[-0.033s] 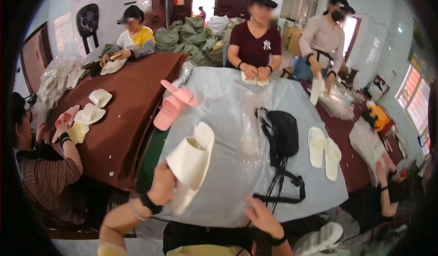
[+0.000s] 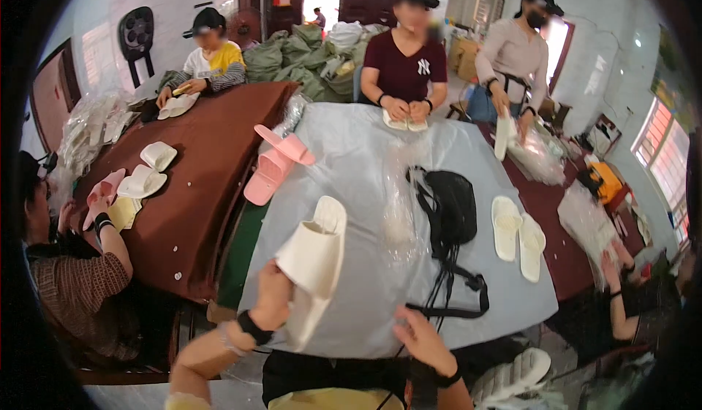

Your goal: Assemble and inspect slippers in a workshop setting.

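Observation:
My left hand [image 2: 272, 298] grips a white slide slipper [image 2: 313, 256] by the side of its broad strap, holding it tilted above the grey-covered table [image 2: 351, 161]. My right hand [image 2: 425, 340] is by the table's front edge, fingers apart and holding nothing. Just beyond it lie the straps of a black bag [image 2: 451, 209]. A pair of cream slippers [image 2: 518, 234] rests to the right of the bag. Two pink slippers [image 2: 278, 163], one leaning across the other, are at the table's left edge.
Clear plastic wrap [image 2: 402, 213] lies mid-table. Brown-covered tables [image 2: 212, 191] flank this one, with several people handling slippers around them. Across from me, a person in a dark red shirt [image 2: 406, 70] works on a pale pair. Green sacks [image 2: 292, 59] are piled behind. White ridged footwear [image 2: 515, 377] is at lower right.
My left hand and the slipper have shifted slightly to the right. My right hand has barely moved, and its fingers stay apart. The whole view has shifted a little.

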Motion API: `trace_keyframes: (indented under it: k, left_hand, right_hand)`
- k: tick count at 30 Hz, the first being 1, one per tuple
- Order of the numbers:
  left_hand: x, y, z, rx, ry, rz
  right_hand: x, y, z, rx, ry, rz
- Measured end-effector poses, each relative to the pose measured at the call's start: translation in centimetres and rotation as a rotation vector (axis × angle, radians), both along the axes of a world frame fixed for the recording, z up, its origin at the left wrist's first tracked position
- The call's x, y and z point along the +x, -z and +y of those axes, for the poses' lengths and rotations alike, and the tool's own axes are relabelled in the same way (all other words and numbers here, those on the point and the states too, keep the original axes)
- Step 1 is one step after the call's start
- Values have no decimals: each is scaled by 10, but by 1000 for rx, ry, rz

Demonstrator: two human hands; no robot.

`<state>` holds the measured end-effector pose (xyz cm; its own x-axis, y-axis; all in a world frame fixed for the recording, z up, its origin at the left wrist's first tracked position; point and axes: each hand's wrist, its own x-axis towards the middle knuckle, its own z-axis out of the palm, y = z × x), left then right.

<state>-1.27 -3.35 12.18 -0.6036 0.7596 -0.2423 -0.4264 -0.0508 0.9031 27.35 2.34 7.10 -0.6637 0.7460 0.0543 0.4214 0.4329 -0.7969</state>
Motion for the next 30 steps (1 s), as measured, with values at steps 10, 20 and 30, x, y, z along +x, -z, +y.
trace_keyframes:
  k: [10,20,30]
  left_hand:
    - [49,8,-83,118,89,219]
    - [-6,81,-64,-285,125,1447]
    - [56,73,-113,-521,166,1617]
  right_hand:
    - [62,-6,-19,-85,438,260]
    - [-1,-6,5,260,155,-170]
    - [-49,-6,10,636,97,-466]
